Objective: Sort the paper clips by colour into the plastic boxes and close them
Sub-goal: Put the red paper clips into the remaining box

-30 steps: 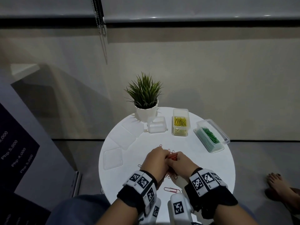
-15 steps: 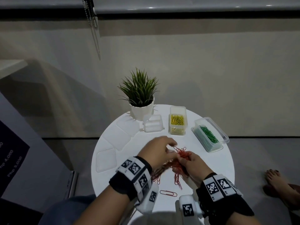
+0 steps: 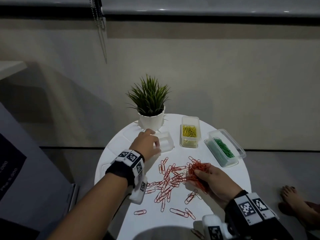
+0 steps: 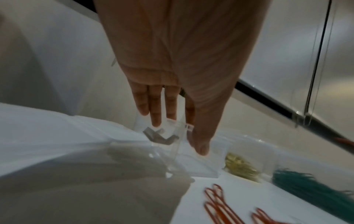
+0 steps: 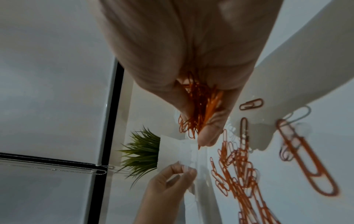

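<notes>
My right hand (image 3: 199, 174) grips a thick bunch of red paper clips (image 3: 197, 172), lifted just off the round white table (image 3: 225, 187); the right wrist view shows the bunch (image 5: 199, 103) packed between thumb and fingers. Several loose red clips (image 3: 169, 181) lie scattered in front of me. My left hand (image 3: 155, 144) reaches to the back and holds the empty clear plastic box (image 3: 166, 142) by its left end, fingers and thumb curled round its wall (image 4: 191, 163). The yellow clips' box (image 3: 189, 134) and the green clips' box (image 3: 223, 149) stand uncovered at the right.
A potted plant (image 3: 150, 108) in a white pot stands at the table's back edge, right behind the clear box. A person's bare foot (image 3: 294, 201) is on the floor at the right. A few single red clips (image 3: 178, 212) lie near the front edge.
My hands have parted: the left one moved from the clip pile back to the clear box and took hold of it. The right one keeps its bunch and shifted right.
</notes>
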`<action>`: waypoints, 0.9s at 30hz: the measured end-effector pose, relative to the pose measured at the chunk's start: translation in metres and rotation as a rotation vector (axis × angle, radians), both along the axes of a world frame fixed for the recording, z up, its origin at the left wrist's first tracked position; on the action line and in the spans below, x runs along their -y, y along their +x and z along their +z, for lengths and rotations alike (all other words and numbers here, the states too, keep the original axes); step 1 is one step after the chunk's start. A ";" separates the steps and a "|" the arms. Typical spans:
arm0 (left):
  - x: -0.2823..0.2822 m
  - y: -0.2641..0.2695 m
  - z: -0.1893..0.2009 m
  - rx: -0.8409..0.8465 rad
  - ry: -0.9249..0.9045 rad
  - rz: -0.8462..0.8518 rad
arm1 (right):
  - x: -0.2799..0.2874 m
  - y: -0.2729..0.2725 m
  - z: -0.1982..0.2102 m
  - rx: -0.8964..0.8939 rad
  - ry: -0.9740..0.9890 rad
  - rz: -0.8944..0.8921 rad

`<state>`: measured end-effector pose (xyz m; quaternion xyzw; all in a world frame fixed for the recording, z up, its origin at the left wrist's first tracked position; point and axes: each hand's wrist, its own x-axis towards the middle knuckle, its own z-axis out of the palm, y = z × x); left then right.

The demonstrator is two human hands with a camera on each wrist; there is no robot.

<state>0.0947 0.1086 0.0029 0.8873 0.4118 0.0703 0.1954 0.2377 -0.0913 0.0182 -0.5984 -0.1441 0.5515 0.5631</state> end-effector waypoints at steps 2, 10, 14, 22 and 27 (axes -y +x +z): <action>0.011 -0.007 -0.001 0.041 -0.033 -0.005 | -0.004 0.001 0.009 -0.032 0.015 -0.003; 0.032 -0.021 -0.004 0.200 -0.196 0.042 | -0.082 -0.016 0.051 0.373 -0.055 0.339; 0.031 -0.022 -0.003 0.180 -0.229 0.045 | -0.123 -0.032 0.047 1.283 -0.263 0.768; 0.030 -0.023 -0.007 0.158 -0.170 0.063 | -0.147 -0.046 0.036 1.587 -0.325 0.999; 0.027 -0.021 -0.004 0.149 -0.162 0.051 | -0.132 -0.030 0.044 1.390 -0.177 0.868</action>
